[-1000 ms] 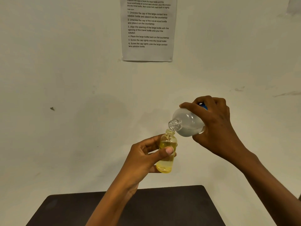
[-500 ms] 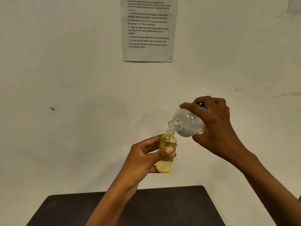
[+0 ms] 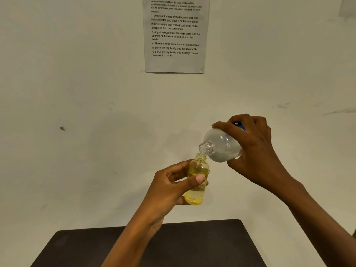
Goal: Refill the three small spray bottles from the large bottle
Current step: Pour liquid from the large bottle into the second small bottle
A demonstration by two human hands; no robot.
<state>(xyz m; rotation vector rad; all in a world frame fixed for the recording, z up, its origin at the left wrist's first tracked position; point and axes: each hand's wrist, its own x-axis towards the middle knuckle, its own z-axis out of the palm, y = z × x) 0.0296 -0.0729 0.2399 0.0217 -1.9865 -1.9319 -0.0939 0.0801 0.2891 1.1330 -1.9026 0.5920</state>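
Two bottles meet neck to neck in the air, above the far edge of a dark surface. The small bottle is a clear, yellow-tinted cylinder with rounded shoulders and a short threaded neck. It is uncapped and held nearly upright with a slight lean. Pale liquid fills its lower part, and the tint is brightest at the base. The left hand grips it round the middle, with the thumb laid across the front and the fingers curled behind. Just above, the large bottle is tipped with its neck down and to the left. Its open threaded mouth sits right over the small bottle's neck; whether the two rims touch I cannot tell. It is smooth, clear plastic with a domed shoulder that catches highlights, and clear liquid pools along its lower side toward the neck. Whether any is running out is too fine to see. The right hand wraps its body from above and behind, with the fingers curled over the top and the thumb underneath. A scrap of blue label shows between the fingers. The surface below both forearms is matt, near black, with rounded far corners. Behind everything stands an off-white wall, scuffed with a few grey marks. A sheet of paper hangs high on it, printed with numbered steps about unscrewing caps, pouring and recapping.
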